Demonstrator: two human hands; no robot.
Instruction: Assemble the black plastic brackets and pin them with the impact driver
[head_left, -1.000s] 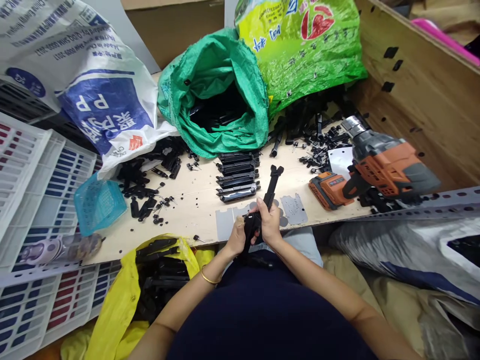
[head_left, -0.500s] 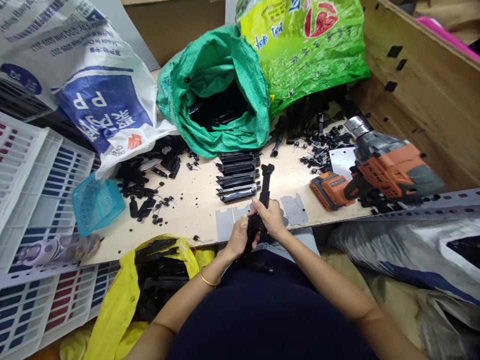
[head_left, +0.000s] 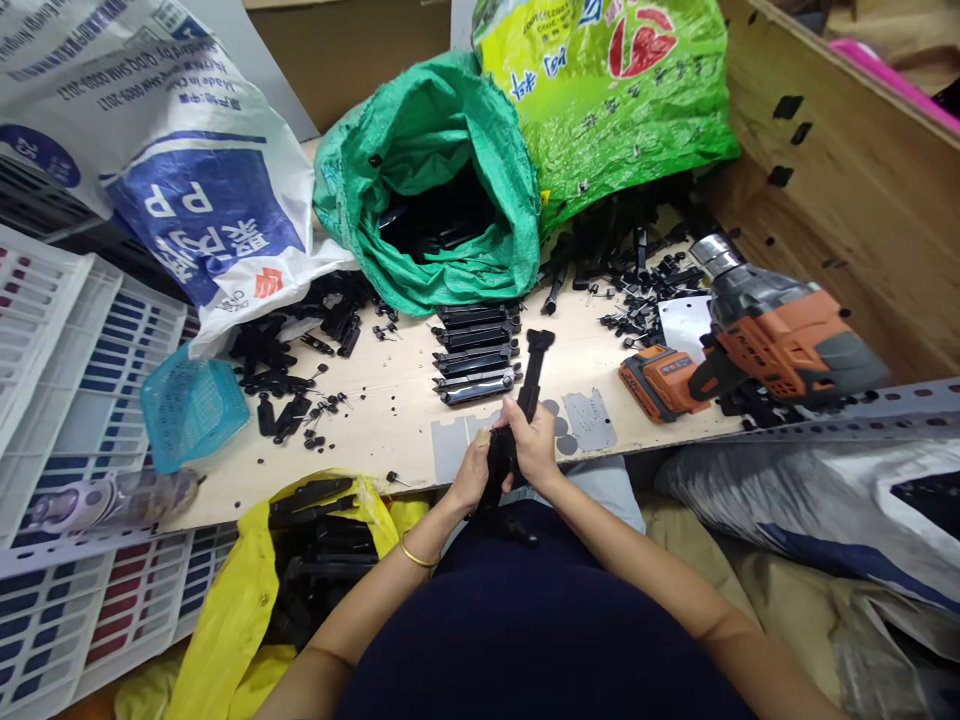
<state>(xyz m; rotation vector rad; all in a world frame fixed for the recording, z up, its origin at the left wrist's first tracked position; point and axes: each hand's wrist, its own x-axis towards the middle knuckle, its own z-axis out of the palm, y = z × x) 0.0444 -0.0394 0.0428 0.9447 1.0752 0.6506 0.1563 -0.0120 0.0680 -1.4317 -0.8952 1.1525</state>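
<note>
Compared with the frame half a second earlier, the black part [head_left: 533, 375] is tilted slightly more to the right: its far tip has shifted a little to the right, and its near end has shifted a little to the left. The right hand [head_left: 534, 447] has also shifted slightly, and more of the round grey discs [head_left: 566, 444] beside it is exposed. The row of black pieces [head_left: 476, 384] and the power drill [head_left: 787, 340] remain in place on the table [head_left: 409, 425]. The black part is located at the near edge of the table, in front of the dark shirt [head_left: 540, 630]. Its long axis runs from near to far with a lean to the right; the T-shaped end points to the far side, and the opposite end points toward the shirt. The left hand [head_left: 471, 475] grasps the near section from the left, thumb on top. The right hand is wrapped around the middle section from the right. Detail between the palms is hidden by the fingers. The row of black pieces lies far and left of the T-shaped end, near the green bag [head_left: 341, 200]; the drill lies well apart to the right.
</note>
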